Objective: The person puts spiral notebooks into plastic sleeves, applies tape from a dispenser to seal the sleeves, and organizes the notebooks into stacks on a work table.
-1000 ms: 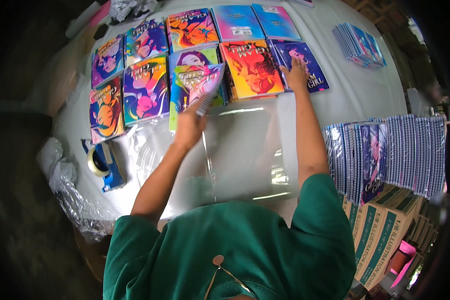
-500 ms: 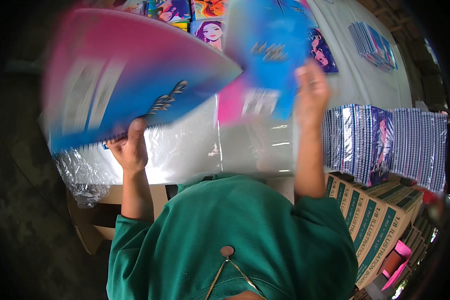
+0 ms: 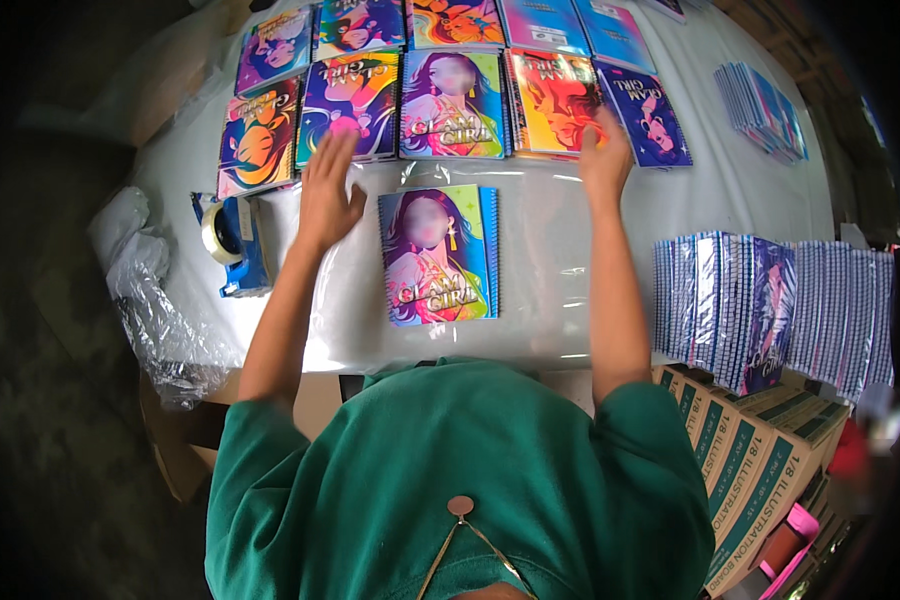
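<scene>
**Notebook laid flat on clear film between two open hands**

White cloth covers the table (image 3: 760,190), with a sheet of clear plastic film (image 3: 540,260) spread glossy and wrinkled across its near half. On that film lies the spiral notebook (image 3: 438,254), flat and cover up, its long axis running away from the person and tilted slightly. The wire binding runs down its right edge, and the cover picture stands upright to the viewer.

Both hands are empty with fingers spread. The left hand (image 3: 328,190) hovers or rests just left of the notebook's far corner; the right hand (image 3: 606,158) sits at the film's far edge, right of the notebook. Whether they press the film cannot be told.

Beyond them, rows of bright notebooks (image 3: 450,90) lie side by side. A blue tape dispenser (image 3: 232,240) sits to the left, near crumpled plastic (image 3: 155,320). Upright spiral notebooks (image 3: 770,310) stand packed at right above cardboard boxes (image 3: 760,470).
</scene>
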The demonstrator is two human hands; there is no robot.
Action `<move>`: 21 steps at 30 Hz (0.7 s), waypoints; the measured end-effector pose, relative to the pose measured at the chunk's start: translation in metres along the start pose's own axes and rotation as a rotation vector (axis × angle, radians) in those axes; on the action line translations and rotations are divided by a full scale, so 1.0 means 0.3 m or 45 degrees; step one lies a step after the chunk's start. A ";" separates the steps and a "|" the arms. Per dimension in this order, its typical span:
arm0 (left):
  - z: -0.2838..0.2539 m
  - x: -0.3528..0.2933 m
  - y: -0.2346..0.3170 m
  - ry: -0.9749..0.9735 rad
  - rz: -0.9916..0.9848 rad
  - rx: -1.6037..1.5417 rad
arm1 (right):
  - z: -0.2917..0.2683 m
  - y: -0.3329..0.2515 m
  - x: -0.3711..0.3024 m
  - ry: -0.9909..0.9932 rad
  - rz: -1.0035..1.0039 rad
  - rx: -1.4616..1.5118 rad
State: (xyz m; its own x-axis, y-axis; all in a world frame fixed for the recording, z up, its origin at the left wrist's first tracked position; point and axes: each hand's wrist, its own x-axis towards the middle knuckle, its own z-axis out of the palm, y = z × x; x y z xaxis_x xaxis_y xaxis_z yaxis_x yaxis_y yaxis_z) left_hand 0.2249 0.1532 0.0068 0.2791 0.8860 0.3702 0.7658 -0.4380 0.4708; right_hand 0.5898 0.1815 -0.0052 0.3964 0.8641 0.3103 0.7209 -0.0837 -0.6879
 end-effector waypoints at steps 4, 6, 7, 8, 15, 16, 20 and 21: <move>0.092 0.089 -0.107 0.015 0.040 0.384 | 0.083 0.048 0.162 -0.202 0.432 -0.714; 0.060 0.082 -0.132 -0.237 0.057 0.264 | 0.091 0.070 0.197 -0.332 0.508 -0.699; 0.014 0.098 -0.040 -0.201 0.008 0.245 | 0.078 0.090 0.209 -0.383 0.569 -0.699; -0.036 0.081 0.040 -0.186 0.044 0.255 | 0.069 0.109 0.211 -0.359 0.547 -0.652; 0.091 -0.380 0.309 -0.582 0.180 0.124 | 0.100 0.092 0.180 -0.189 0.305 -0.552; 0.069 -0.361 0.330 -0.607 0.137 0.084 | 0.096 0.081 0.179 -0.191 0.276 -0.543; -0.016 -0.043 0.105 -0.170 -0.159 0.208 | 0.010 0.061 0.164 -0.158 0.196 0.009; -0.024 0.043 -0.021 0.048 -0.095 0.248 | -0.012 0.070 0.156 -0.098 0.128 0.241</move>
State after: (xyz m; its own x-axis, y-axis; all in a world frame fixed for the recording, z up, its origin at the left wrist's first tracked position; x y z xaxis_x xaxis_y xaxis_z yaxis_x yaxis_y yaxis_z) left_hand 0.2195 0.1664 0.0144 0.1986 0.9070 0.3713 0.8822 -0.3305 0.3355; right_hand 0.6256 0.2184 -0.0028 0.4110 0.8920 0.1884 0.5578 -0.0826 -0.8259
